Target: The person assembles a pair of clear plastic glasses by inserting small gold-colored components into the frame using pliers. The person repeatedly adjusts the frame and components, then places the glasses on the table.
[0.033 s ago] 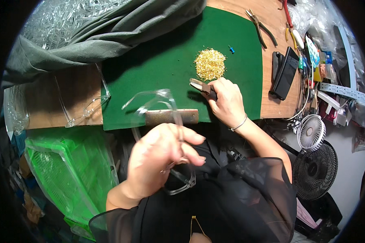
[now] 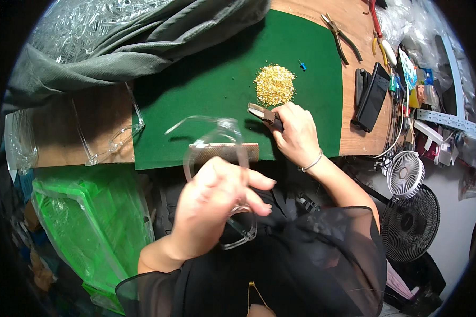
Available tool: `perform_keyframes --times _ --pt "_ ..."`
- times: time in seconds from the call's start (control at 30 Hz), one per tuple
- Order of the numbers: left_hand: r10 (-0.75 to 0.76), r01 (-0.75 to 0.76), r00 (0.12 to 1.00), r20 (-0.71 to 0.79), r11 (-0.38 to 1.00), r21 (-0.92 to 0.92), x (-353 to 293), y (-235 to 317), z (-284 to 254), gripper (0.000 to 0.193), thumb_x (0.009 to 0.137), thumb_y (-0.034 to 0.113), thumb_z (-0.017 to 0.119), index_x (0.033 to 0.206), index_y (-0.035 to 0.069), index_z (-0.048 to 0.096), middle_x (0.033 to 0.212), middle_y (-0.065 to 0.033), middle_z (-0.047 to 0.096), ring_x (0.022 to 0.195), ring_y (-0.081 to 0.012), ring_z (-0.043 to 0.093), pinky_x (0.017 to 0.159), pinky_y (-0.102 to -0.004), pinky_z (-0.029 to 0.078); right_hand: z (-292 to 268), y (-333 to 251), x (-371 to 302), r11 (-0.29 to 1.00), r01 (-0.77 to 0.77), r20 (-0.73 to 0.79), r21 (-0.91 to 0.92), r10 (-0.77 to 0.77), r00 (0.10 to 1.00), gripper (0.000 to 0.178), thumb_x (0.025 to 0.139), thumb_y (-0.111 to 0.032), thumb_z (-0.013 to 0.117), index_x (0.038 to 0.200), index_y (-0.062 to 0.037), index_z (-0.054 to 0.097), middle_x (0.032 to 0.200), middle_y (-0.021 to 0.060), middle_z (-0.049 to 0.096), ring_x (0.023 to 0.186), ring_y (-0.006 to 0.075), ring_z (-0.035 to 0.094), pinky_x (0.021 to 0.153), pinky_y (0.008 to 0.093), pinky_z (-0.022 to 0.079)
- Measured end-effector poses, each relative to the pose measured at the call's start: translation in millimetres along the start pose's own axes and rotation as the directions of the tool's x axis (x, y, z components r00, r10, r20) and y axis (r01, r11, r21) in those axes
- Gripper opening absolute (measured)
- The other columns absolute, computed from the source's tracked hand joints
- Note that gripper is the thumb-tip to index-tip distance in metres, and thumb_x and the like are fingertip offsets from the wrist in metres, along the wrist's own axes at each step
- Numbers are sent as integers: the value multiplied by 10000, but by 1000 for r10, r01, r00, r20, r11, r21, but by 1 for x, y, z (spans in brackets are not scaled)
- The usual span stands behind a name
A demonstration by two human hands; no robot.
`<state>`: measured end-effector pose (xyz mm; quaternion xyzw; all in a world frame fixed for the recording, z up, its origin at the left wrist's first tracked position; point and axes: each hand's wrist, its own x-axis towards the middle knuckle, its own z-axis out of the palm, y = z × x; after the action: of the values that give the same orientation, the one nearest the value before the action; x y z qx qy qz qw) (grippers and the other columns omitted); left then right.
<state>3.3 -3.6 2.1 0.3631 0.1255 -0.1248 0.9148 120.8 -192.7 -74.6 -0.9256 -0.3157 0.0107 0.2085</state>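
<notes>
My left hand (image 2: 211, 203) is closed around a clear eyeglass frame (image 2: 227, 123), held above the mat's near edge; its fingers hide part of a rim. One temple stretches toward the far left. In my right hand (image 2: 297, 132) are pliers (image 2: 263, 113) with pale, flat-tipped jaws pointing left, resting low over the green mat (image 2: 195, 90); their handles are mostly covered by my fingers. Just beyond the jaws lies a heap of tiny gold-coloured metal parts (image 2: 274, 85). A textured block (image 2: 251, 153) sits at the mat's near edge, partly behind the left hand's frame.
Another clear frame (image 2: 124, 132) lies on wood at the left, below grey cloth (image 2: 143, 58) and piled clear frames (image 2: 84, 24). A blue pushpin (image 2: 302, 66), second pliers (image 2: 337, 37), a phone (image 2: 374, 98) and fans (image 2: 405, 173) are rightward. A green crate (image 2: 84, 222) stands lower left.
My left hand and the eyeglass frame have shifted a little to the right. My right hand with the pliers has stayed in place.
</notes>
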Motion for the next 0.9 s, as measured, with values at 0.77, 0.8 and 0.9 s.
perform_keyframes --times 0.77,0.8,0.9 --pt "-136 84 975 174 957 278 -14 -8 9 463 881 -35 456 1320 -43 309 1090 -129 582 744 -78 623 688 -194 491 -47 -48 -8 498 327 -262 803 -199 944 152 739 -47 735 825 -53 610 768 53 614 684 191 571 622 305 433" --pt "-123 68 976 180 956 287 -14 -9 9 462 881 -36 457 1319 -45 310 1092 -132 580 741 -80 624 683 -195 493 -48 -47 -8 500 327 -256 802 -206 944 152 738 -50 735 829 -53 613 772 53 615 683 192 569 625 308 432" --pt "-122 53 971 204 948 313 -14 -10 8 466 881 -47 463 1316 -44 295 1114 -154 569 765 -107 628 691 -209 495 -51 -44 -7 520 330 -235 788 -242 941 160 728 -51 734 840 -52 621 779 55 616 681 198 562 630 312 428"
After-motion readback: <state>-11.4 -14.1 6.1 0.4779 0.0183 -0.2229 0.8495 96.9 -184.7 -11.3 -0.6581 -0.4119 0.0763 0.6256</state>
